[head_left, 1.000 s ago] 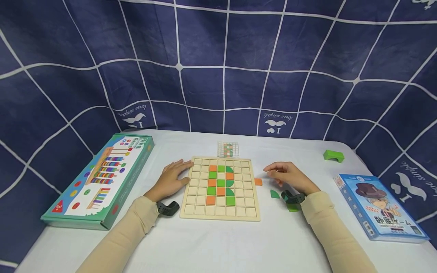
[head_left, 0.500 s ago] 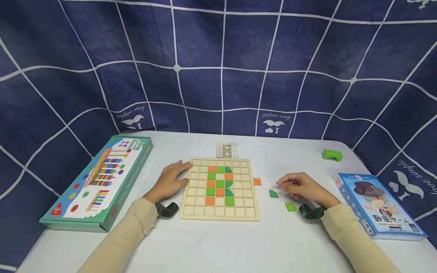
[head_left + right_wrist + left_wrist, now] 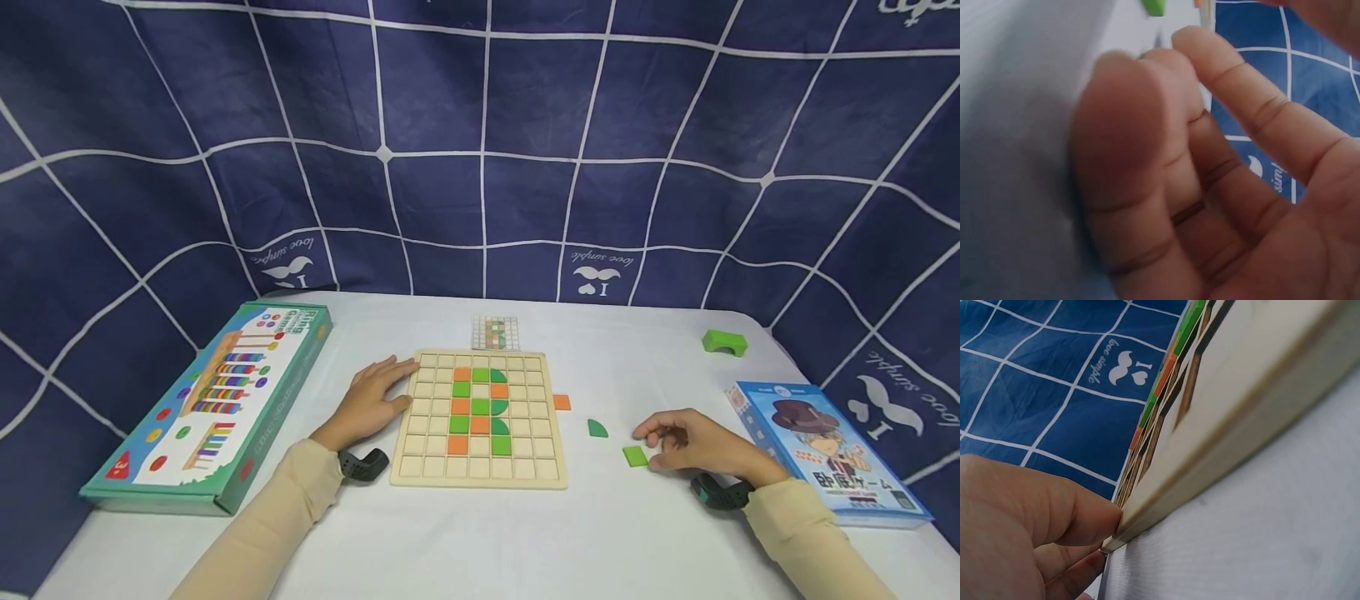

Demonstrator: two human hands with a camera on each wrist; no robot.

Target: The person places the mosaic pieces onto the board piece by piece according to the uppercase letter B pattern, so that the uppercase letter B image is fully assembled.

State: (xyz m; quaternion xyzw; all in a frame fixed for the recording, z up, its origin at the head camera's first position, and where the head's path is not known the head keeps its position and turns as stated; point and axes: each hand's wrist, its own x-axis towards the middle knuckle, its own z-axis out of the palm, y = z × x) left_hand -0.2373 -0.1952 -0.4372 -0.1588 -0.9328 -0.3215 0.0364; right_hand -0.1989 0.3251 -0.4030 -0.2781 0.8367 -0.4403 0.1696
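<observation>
A wooden grid board point(image 3: 552, 467) lies mid-table, with orange, green and dark green tiles set in its middle columns. My left hand point(image 3: 367, 404) rests at its left side. In the left wrist view the thumb point(image 3: 1088, 515) touches the board's edge point(image 3: 1229, 440). Over the table to the right, my right hand point(image 3: 697, 442) has loosely bent fingers with nothing visible between them. Just left of its fingertips lies a light green square tile point(image 3: 634, 456). Nearby are a dark green quarter-circle tile point(image 3: 597, 428) and an orange square tile point(image 3: 562, 402) against the board's right edge.
Behind the board lies a small pattern card point(image 3: 495, 332). A ring game box point(image 3: 225, 392) stands at left and a blue game box point(image 3: 828, 450) at right, close to my right forearm. A green arch block point(image 3: 724, 342) sits at the back right.
My right hand has moved rightward and toward me, away from the orange tile, to beside the light green tile, which it had partly covered. My left hand stays at the board.
</observation>
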